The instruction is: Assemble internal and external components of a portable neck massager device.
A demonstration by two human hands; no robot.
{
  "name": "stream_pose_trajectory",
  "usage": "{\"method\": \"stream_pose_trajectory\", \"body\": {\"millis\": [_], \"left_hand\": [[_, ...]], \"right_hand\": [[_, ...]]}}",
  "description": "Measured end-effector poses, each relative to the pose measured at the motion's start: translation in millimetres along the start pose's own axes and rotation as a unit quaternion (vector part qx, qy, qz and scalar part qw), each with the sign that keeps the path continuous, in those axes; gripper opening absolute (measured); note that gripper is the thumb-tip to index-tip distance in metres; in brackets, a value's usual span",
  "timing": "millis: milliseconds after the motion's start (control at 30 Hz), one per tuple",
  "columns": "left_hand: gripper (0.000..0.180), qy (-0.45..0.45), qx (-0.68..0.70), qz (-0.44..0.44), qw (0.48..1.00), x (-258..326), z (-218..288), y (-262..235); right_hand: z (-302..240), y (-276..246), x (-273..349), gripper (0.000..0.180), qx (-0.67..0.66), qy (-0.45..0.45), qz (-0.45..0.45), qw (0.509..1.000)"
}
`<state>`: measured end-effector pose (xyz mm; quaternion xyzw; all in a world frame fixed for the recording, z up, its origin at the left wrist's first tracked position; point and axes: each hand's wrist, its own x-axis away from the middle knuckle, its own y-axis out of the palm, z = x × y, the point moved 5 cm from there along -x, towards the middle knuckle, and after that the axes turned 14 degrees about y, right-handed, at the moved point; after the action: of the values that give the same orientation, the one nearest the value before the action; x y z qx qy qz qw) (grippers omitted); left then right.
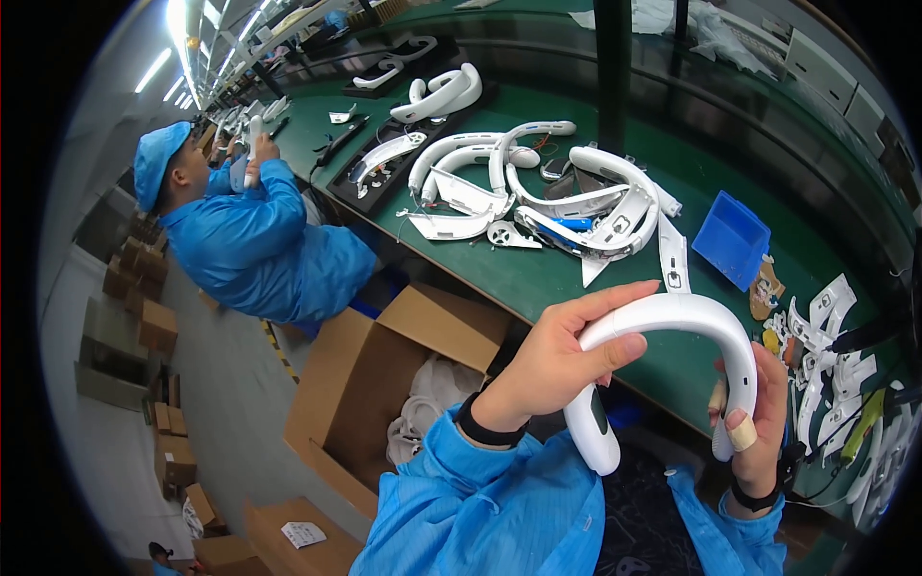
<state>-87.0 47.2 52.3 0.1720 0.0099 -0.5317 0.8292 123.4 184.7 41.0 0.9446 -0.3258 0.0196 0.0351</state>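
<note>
Between my hands is a white U-shaped neck fan [687, 315], held up in front of the bench with its curve at the top and both ends hanging down. My left hand [567, 350] grips its left arm, thumb across the front and fingers behind. Around the lower right arm closes my right hand [759, 418], with tan coverings on two of its digits. A dark oval patch shows on the fan's left end, and a small slot on the right arm. Just behind the fan's curve, a white curved shell piece [673, 254] lies on the bench.
Partly assembled neck fans [615, 206] and loose shells cover the green bench [451, 259]. A blue bin [732, 240] stands behind the fan. White parts and a green-handled tool [864, 427] lie right. An open cardboard box [331, 384] holds white parts; a co-worker [250, 230] sits left.
</note>
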Motion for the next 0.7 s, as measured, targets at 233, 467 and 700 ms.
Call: {"method": "stream_pose_trajectory", "body": {"millis": [233, 467, 700], "left_hand": [[0.06, -0.008, 0.003, -0.006, 1.0, -1.0, -3.7, -2.2], [0.059, -0.015, -0.009, -0.001, 1.0, 0.7, -6.4, 0.0], [0.055, -0.01, -0.01, 0.008, 1.0, 1.4, -10.2, -2.0]], "right_hand": [[3.9, -0.6, -2.7, 0.075, -0.005, 0.012, 0.0, 1.0], [11.7, -7.1, 0.8, 0.076, -0.015, 0.026, 0.0, 1.0], [28.1, -16.2, 7.7, 0.076, 0.016, 0.038, 0.005, 0.999]]}}
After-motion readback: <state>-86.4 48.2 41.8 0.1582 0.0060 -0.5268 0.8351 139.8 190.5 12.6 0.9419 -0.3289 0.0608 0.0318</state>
